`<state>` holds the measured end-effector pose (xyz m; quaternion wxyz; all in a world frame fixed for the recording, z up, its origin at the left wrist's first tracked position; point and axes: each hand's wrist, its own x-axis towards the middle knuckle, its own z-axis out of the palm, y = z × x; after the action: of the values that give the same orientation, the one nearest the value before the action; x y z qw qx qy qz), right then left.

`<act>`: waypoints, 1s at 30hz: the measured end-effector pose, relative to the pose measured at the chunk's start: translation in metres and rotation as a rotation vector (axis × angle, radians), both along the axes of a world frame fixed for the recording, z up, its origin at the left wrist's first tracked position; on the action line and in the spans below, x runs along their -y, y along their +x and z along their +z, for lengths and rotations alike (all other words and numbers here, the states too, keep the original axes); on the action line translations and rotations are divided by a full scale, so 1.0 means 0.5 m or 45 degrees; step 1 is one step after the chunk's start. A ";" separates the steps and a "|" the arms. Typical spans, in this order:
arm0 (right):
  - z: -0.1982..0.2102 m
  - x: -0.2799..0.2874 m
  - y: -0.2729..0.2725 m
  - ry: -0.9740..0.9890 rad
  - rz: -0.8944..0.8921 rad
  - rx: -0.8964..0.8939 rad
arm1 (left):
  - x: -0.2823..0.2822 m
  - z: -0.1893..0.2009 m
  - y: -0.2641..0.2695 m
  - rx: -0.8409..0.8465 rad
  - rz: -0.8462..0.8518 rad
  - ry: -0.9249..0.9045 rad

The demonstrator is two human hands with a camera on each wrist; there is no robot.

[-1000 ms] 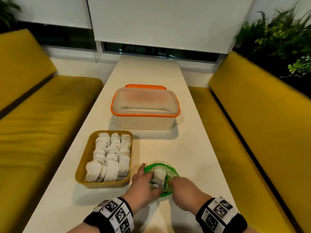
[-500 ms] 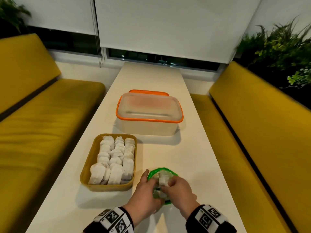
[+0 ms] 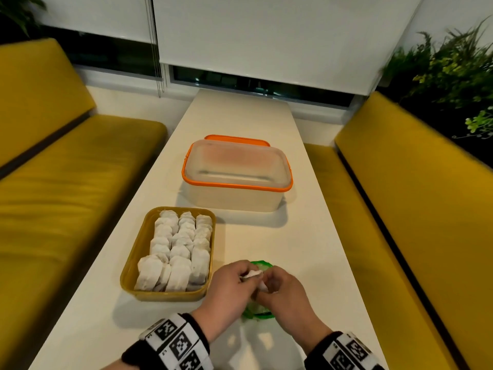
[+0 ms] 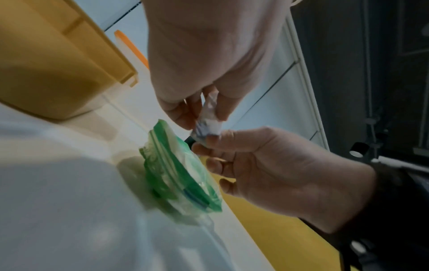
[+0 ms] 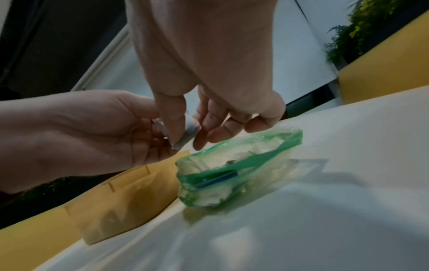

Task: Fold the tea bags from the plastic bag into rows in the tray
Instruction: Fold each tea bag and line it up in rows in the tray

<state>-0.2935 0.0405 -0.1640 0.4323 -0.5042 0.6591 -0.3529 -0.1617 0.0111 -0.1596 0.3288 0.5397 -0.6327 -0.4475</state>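
Mid-fold: left hand (image 3: pixel 226 285) and right hand (image 3: pixel 282 292) both pinch one tea bag (image 3: pixel 252 275) above the zip bag (image 5: pixel 234 176); next I'd guess it goes into the yellow tray (image 3: pixel 133 263)

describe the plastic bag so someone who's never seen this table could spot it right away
On the long white table between the yellow benches, look at the near end, just right of the yellow tray of tea bags. The plastic bag sits there under both hands: small, clear and crumpled, the only thing with a green zip rim.

Glossy clear plastic bag (image 5: pixel 234 170), matt paper tea bags (image 3: pixel 174 252), smooth amber plastic tray (image 3: pixel 133 259).
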 end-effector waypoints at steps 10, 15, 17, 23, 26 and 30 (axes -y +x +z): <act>-0.045 0.006 0.004 0.078 0.384 -1.083 | 0.018 -0.005 0.014 0.054 0.005 0.004; -0.037 0.004 -0.009 0.114 0.274 -0.636 | 0.022 -0.001 0.027 0.039 0.044 0.102; -0.024 -0.002 -0.016 0.054 0.135 -0.391 | 0.020 0.005 0.030 -0.025 0.055 0.199; 0.028 -0.006 -0.021 -0.040 -0.071 0.130 | 0.022 0.019 0.025 -0.259 -0.075 0.441; 0.048 -0.001 -0.012 -0.009 -0.087 0.408 | 0.023 0.030 0.025 -0.514 -0.095 0.543; 0.068 0.005 0.004 0.020 -0.126 0.527 | 0.021 0.045 0.033 -0.720 -0.158 0.571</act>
<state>-0.2916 0.0380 -0.1297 0.5445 -0.3847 0.5828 -0.4645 -0.1452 0.0008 -0.1373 0.3363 0.4141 -0.4343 -0.7258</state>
